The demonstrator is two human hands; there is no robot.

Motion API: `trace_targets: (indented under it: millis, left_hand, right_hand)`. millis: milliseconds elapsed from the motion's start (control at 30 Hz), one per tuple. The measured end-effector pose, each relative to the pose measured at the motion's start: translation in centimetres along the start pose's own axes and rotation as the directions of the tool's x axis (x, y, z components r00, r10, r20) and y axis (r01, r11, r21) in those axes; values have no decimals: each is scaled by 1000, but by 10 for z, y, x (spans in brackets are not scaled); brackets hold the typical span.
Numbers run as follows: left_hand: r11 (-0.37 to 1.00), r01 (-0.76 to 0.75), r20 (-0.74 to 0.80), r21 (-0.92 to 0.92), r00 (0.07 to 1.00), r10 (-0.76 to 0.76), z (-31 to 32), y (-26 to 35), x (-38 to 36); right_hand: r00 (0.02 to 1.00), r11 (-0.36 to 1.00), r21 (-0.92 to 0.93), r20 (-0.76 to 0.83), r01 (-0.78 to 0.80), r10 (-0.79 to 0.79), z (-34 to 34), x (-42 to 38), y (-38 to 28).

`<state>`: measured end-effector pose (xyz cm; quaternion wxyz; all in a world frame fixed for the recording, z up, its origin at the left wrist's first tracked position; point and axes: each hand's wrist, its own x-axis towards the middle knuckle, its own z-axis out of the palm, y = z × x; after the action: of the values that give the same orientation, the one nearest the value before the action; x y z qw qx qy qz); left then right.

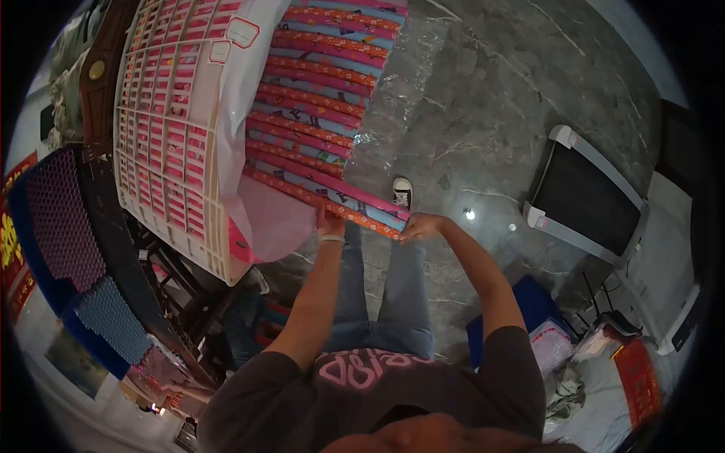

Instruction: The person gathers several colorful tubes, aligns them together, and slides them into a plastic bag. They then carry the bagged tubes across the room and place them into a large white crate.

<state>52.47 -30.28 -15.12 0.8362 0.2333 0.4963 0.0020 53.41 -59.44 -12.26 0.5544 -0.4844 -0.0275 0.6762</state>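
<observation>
A row of long patterned rolls (317, 98), in pink, orange and light blue, sticks out of a white plastic crate (165, 113). At the near end of the row, the last orange roll (362, 217) lies beside a blue one and a pink one. My left hand (330, 221) has its fingers closed at the lower edge of the orange roll, near the crate. My right hand (421, 226) pinches the rolls at their outer end. A pale pink liner sheet (278, 219) hangs out of the crate beside my left wrist.
Clear plastic film (404, 98) lies on the grey marble floor (483, 90) beyond the rolls. At right stands a treadmill-like machine (593, 192). A blue box (521, 302) is by my right elbow. To the left are dark wooden furniture (124, 219) and a beaded mat (60, 219).
</observation>
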Motion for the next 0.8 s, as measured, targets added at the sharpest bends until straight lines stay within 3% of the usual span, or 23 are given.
trace_targets:
  millis: [100, 167, 200, 233, 267, 300, 333, 367, 400, 467, 500, 567, 600, 667, 800]
  left_hand:
    - [984, -132, -28, 117, 990, 136, 0, -4, -7]
    - [982, -153, -103, 115, 981, 165, -53, -11, 27]
    - [876, -213, -208, 432, 922, 327, -70, -22, 39]
    - [678, -197, -248, 708, 830, 500, -80, -32, 46]
    - [553, -61, -276, 831, 818, 505, 1, -26, -15]
    - [552, -61, -280, 832, 812, 511, 9, -35, -18]
    - [330, -222, -14, 917, 811, 584, 10, -43, -19]
    - [92, -378, 256, 921, 767, 588, 10, -45, -19]
    - [93, -370, 248, 924, 768, 591, 19, -41, -14]
    - [-35, -444, 398, 895, 761, 512, 54, -34, 5]
    - [-30, -435, 387, 900, 765, 515, 62, -26, 13]
    - [31, -310, 276, 950, 884, 378, 76, -7, 31]
    - [35, -308, 272, 951, 883, 383, 70, -12, 42]
    - [-357, -158, 350, 921, 736, 579, 43, -29, 63]
    - [-213, -161, 261, 964, 747, 612, 41, -37, 70]
  right_hand:
    - [1000, 997, -80, 24, 6, -4, 16, 49, -18]
    - [999, 996, -81, -19, 26, -28, 18, 91, -21]
    - [996, 995, -88, -75, 38, -45, 15, 107, -23]
    - [975, 978, -13, -77, 210, -210, 8, 115, -30]
    - [975, 977, -10, -70, 212, -212, -6, 143, -19]
    - [936, 928, -129, 2, 348, -351, -21, 182, 1]
    - [877, 846, -233, 89, 479, -473, -28, 207, 13]
    - [877, 847, -228, 96, 480, -471, -25, 212, 11]
    - [889, 847, -275, 88, 456, -450, -31, 218, 7]
    - [913, 840, -366, 73, 399, -402, -30, 232, -6]
    - [924, 833, -412, 64, 369, -378, -30, 237, -6]
    - [940, 803, -510, 40, 310, -339, -37, 242, -17]
    - [946, 782, -556, 26, 282, -322, -40, 244, -23]
    - [957, 738, -637, -1, 224, -291, -37, 242, -33]
    - [974, 600, -796, -66, 80, -217, -23, 196, -22]
